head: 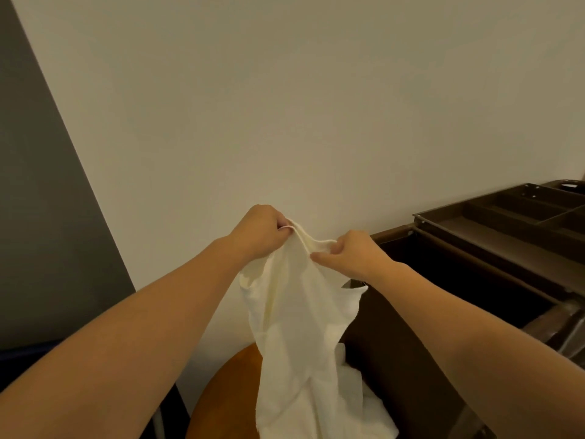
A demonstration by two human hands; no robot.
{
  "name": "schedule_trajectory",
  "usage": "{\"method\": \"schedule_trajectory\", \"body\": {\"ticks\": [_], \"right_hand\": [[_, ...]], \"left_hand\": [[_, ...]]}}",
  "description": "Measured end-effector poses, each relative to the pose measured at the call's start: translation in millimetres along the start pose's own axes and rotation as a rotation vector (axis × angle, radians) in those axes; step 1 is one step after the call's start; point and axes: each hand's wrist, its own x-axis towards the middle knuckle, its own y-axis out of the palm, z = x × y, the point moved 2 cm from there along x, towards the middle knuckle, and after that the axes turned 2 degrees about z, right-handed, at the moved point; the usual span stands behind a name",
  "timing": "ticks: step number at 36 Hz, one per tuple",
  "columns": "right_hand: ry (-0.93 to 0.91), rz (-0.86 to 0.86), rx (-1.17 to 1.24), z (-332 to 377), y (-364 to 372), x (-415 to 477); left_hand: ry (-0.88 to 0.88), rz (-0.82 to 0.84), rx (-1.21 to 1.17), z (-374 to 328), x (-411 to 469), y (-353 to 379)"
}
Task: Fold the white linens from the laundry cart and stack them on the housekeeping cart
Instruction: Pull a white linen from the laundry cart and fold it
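Note:
A white linen (300, 315) hangs in front of me, bunched along its top edge. My left hand (259, 231) grips one end of that top edge at chest height. My right hand (351, 253) pinches the edge a short way to the right, and the two hands are close together. The cloth drops down to more white linen (367, 403) piled in the orange-brown laundry cart (228, 394) at the bottom centre. The dark brown housekeeping cart (474, 280) stands to the right, its compartmented top tray (493, 217) at the right edge.
A plain pale wall (285, 106) fills the view straight ahead, close behind the hands. A dark grey panel (41, 217) runs down the left side, with a dark blue object (25, 353) low at the left edge.

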Motion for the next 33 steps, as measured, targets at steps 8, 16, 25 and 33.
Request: {"method": "schedule_trajectory", "body": {"ticks": [8,16,25,33], "right_hand": [[-0.082,0.056,-0.082,11.7,42.4,-2.6],[-0.025,0.119,-0.043,-15.3,32.7,-2.6],[-0.13,0.155,-0.152,-21.2,0.1,4.6],[-0.015,0.221,-0.158,-16.4,51.6,-16.0]], "left_hand": [[-0.007,-0.004,0.007,-3.7,4.2,-6.7],[-0.045,0.026,0.085,28.2,-1.5,-17.0],[-0.011,0.057,0.054,67.0,-18.7,-3.7],[0.035,-0.036,-0.057,50.4,-12.0,-6.2]]}}
